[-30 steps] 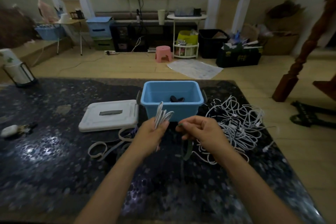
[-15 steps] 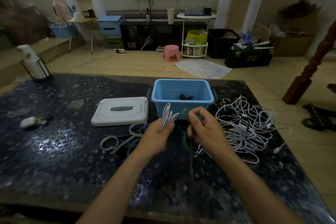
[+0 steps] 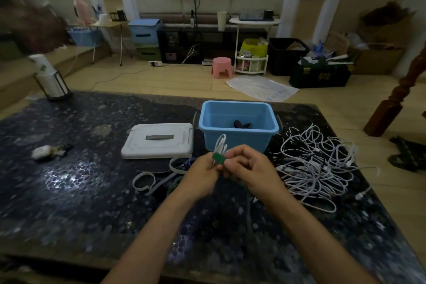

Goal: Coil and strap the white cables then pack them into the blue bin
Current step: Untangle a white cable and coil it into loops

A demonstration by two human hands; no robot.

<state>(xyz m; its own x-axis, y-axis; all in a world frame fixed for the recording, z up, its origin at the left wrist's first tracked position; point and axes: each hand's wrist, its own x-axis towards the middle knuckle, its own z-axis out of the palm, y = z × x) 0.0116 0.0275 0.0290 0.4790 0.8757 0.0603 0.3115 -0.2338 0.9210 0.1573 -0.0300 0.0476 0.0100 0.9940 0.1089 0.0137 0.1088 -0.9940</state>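
Note:
My left hand (image 3: 201, 172) grips a coiled white cable (image 3: 220, 144) whose loops stick up above my fingers. A green strap (image 3: 218, 158) lies across the coil, and my right hand (image 3: 247, 167) pinches it against the cable. Both hands meet just in front of the blue bin (image 3: 238, 127), which holds a dark object (image 3: 242, 125) at its bottom. To the right on the table lies a tangled heap of white cables (image 3: 315, 161).
The bin's white lid (image 3: 158, 140) lies left of the bin. Loose straps (image 3: 156, 176) are spread on the dark speckled table (image 3: 80, 191) below the lid. A small white object (image 3: 42, 151) rests far left, a lantern-like holder (image 3: 51, 80) at the back left corner.
My right hand has brought the green strap up from below and pressed it onto the coil in my left hand. The hands have closed together.

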